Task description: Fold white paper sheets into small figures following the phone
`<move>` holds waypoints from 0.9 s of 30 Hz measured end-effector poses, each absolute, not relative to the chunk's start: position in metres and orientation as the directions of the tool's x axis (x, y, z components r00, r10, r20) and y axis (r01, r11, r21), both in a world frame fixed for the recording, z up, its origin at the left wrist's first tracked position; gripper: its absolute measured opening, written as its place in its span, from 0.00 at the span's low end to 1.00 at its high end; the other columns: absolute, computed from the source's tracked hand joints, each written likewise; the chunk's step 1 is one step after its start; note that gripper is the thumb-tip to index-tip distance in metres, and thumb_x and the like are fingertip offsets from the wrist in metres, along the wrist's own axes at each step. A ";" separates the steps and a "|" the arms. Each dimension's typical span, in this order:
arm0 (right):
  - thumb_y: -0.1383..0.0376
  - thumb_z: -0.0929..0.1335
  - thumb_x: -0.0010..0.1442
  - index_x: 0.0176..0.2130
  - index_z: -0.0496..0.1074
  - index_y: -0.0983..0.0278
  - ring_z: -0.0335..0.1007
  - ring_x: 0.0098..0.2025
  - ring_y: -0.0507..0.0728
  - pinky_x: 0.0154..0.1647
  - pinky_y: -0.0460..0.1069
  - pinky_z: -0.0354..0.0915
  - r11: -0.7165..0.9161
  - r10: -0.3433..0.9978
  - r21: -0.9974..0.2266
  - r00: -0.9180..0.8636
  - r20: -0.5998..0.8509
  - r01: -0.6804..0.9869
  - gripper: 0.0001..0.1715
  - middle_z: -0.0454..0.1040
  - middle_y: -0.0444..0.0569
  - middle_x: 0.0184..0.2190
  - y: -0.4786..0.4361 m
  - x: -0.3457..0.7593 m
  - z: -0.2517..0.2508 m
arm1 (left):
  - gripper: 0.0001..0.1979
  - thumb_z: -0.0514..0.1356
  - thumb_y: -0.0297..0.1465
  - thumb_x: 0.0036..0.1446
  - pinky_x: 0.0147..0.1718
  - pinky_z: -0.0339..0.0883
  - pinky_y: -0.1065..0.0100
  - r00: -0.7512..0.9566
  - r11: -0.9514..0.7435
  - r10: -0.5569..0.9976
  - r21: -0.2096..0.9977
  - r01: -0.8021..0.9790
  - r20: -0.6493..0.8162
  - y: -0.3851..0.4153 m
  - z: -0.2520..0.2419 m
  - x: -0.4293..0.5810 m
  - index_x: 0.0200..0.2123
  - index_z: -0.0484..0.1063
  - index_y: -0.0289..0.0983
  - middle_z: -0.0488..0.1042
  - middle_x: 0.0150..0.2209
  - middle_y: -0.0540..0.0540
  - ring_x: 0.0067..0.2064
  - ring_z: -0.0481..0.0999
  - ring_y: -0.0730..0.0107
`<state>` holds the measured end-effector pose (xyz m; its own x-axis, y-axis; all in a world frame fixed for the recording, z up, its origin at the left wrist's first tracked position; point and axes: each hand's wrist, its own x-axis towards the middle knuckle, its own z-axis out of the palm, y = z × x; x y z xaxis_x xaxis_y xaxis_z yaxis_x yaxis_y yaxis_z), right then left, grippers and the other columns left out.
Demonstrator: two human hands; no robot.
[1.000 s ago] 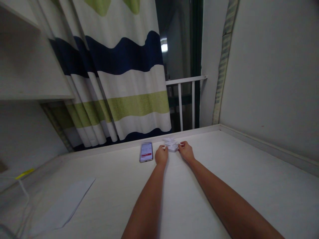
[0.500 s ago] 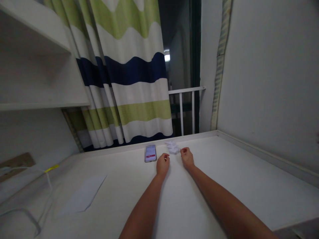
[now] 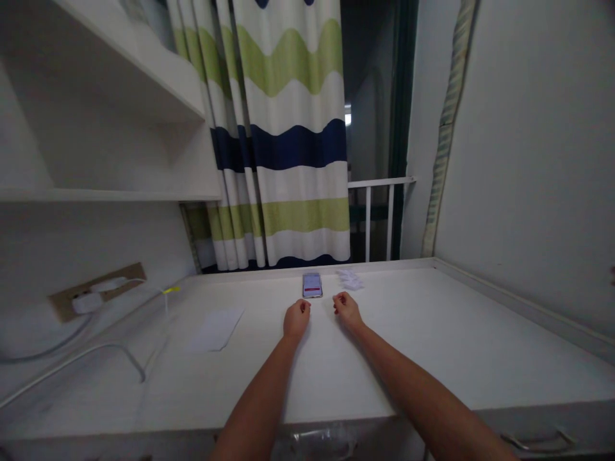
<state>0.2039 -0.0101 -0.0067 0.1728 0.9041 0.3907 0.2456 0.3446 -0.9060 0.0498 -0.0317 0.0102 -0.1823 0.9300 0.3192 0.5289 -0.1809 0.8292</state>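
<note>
My left hand point(image 3: 296, 316) is closed with curled fingers just below the phone point(image 3: 312, 285); whatever it may hold is too small to make out. To its right, my right hand point(image 3: 346, 308) is also closed, thumb and fingers pressed together, and its contents cannot be made out. The phone lies face up with its screen lit. Beside it, beyond my right hand, several folded white paper pieces point(image 3: 350, 280) sit in a small pile. Neither hand touches the phone or the pile.
White paper sheets point(image 3: 218, 329) lie on the left of the white desk point(image 3: 432, 346). Cables and a power socket point(image 3: 98, 291) are at the far left, under a shelf point(image 3: 110, 196). A striped curtain point(image 3: 302, 147) hangs behind the desk, and a wall borders the right.
The view has shifted, showing more of the desk's front. My hands have drawn back from the paper pile, and my left hand is farther from my right.
</note>
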 end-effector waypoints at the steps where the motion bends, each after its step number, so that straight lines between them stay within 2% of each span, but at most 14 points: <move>1: 0.55 0.60 0.48 0.25 0.60 0.63 0.61 0.17 0.49 0.19 0.44 0.57 0.346 0.910 -0.906 0.150 0.388 0.243 0.13 0.63 0.40 0.17 -0.012 0.201 -0.007 | 0.07 0.53 0.30 0.50 0.30 0.58 0.75 -0.173 -0.197 0.921 0.800 0.566 0.349 -0.034 0.011 0.042 0.28 0.70 0.37 0.73 0.26 0.48 0.29 0.70 0.75; 3: 0.55 0.59 0.49 0.25 0.61 0.64 0.60 0.17 0.49 0.20 0.44 0.57 0.343 0.915 -0.901 0.123 0.384 0.264 0.14 0.63 0.40 0.17 -0.014 0.197 -0.009 | 0.08 0.52 0.30 0.50 0.30 0.58 0.75 -0.158 -0.206 0.909 0.747 0.633 0.385 -0.036 0.012 0.030 0.27 0.71 0.37 0.73 0.25 0.48 0.29 0.70 0.75; 8: 0.55 0.58 0.49 0.22 0.62 0.64 0.60 0.17 0.50 0.22 0.45 0.57 0.356 0.917 -0.842 0.024 0.399 0.404 0.16 0.64 0.42 0.15 -0.016 0.198 -0.014 | 0.08 0.52 0.29 0.50 0.29 0.57 0.74 -0.131 -0.173 0.920 0.683 0.709 0.369 -0.038 0.003 0.016 0.27 0.71 0.35 0.73 0.26 0.47 0.29 0.70 0.74; 20: 0.56 0.59 0.49 0.22 0.64 0.65 0.59 0.18 0.50 0.22 0.45 0.55 0.362 0.922 -0.819 -0.041 0.385 0.445 0.16 0.63 0.41 0.14 -0.020 0.200 -0.011 | 0.08 0.53 0.23 0.45 0.31 0.59 0.74 -0.135 -0.205 0.920 0.744 0.635 0.368 -0.033 -0.001 0.011 0.29 0.70 0.34 0.73 0.27 0.46 0.30 0.70 0.74; 24: 0.56 0.59 0.49 0.22 0.64 0.65 0.58 0.18 0.50 0.22 0.45 0.54 0.357 0.926 -0.828 -0.044 0.376 0.432 0.15 0.62 0.41 0.14 -0.020 0.200 -0.012 | 0.10 0.52 0.23 0.45 0.31 0.59 0.73 -0.067 -0.224 0.914 0.636 0.739 0.399 -0.031 0.009 -0.016 0.31 0.70 0.35 0.73 0.28 0.46 0.31 0.69 0.73; 27: 0.56 0.59 0.49 0.23 0.64 0.65 0.58 0.18 0.50 0.22 0.45 0.54 0.367 0.922 -0.826 -0.052 0.383 0.427 0.15 0.62 0.41 0.14 -0.018 0.201 -0.014 | 0.11 0.51 0.25 0.47 0.33 0.60 0.71 -0.136 -0.105 0.913 0.544 0.833 0.385 -0.034 0.020 -0.051 0.35 0.69 0.35 0.73 0.31 0.45 0.32 0.70 0.71</move>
